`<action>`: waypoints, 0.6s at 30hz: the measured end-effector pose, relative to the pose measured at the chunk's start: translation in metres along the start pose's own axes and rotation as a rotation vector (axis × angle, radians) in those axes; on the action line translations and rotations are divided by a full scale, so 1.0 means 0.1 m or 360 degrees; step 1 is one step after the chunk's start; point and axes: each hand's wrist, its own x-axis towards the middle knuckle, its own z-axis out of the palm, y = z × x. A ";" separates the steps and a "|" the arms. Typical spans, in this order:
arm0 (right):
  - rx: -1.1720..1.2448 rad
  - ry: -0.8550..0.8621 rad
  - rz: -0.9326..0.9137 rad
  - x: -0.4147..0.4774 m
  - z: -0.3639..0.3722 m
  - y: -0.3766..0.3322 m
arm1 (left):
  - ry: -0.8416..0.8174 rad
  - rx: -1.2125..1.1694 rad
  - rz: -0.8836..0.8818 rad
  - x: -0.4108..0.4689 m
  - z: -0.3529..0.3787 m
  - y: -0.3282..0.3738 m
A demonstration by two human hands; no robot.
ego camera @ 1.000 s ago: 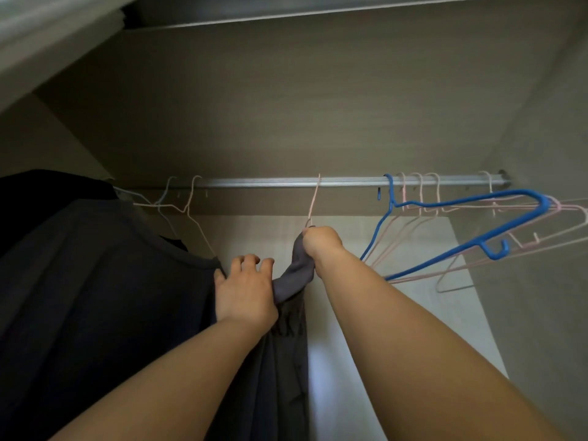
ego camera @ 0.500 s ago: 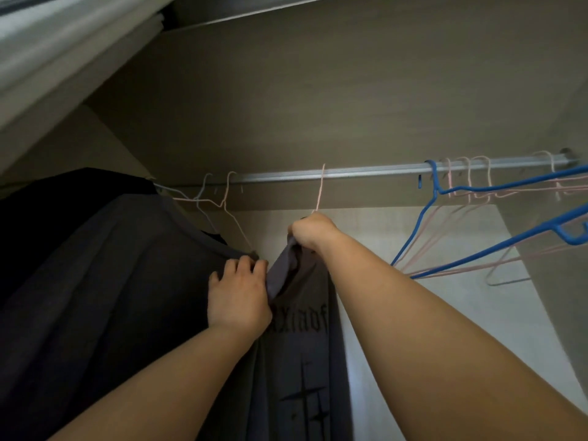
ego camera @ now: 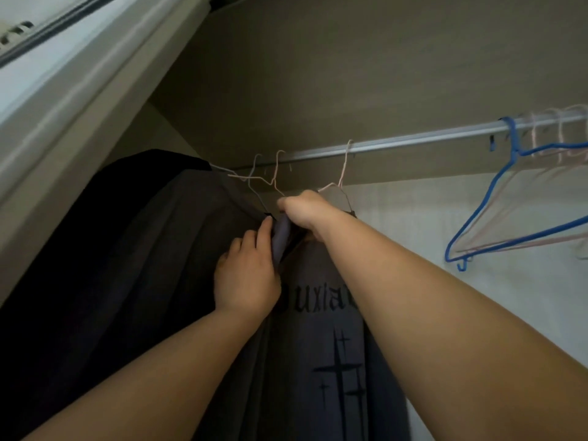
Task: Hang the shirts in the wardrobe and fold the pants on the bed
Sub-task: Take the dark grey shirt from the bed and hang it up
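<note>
A grey shirt [ego camera: 321, 361] with black lettering and crosses hangs from a thin pink hanger [ego camera: 343, 167] hooked on the metal rail [ego camera: 413, 141]. My right hand [ego camera: 302, 211] grips the shirt's collar fabric just under the hanger hook. My left hand [ego camera: 246, 275] lies beside it with its fingers pressed against the left edge of the same shirt, thumb side hidden. To the left hang a dark grey shirt [ego camera: 165, 265] and a black garment [ego camera: 105, 198] on wire hangers.
Several empty pink hangers [ego camera: 560, 135] and a blue plastic hanger [ego camera: 496, 202] hang on the rail at the right. The wardrobe's door frame [ego camera: 79, 100] runs along the upper left. A pale back panel [ego camera: 429, 224] shows behind the rail.
The view has swung left, so the empty hangers sit further right. My right hand has carried the shirt's collar leftward toward the hung garments. My left hand's fingers have straightened against the fabric.
</note>
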 end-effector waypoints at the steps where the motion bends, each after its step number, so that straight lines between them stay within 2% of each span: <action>1: -0.0040 -0.0007 -0.0029 0.01 0.03 -0.01 | 0.0025 -0.0010 0.0020 -0.02 -0.01 -0.02; 8: -0.0326 -0.0054 -0.0198 0.05 0.24 -0.13 | 0.0000 0.0069 0.0013 -0.10 -0.08 -0.21; 14: -0.0171 -0.0122 -0.0279 0.20 0.44 -0.21 | -0.0114 0.0206 -0.0097 -0.03 -0.18 -0.33; 18: -0.0063 -0.0176 -0.0283 0.26 0.60 -0.31 | -0.0033 0.0144 -0.0187 -0.05 -0.21 -0.36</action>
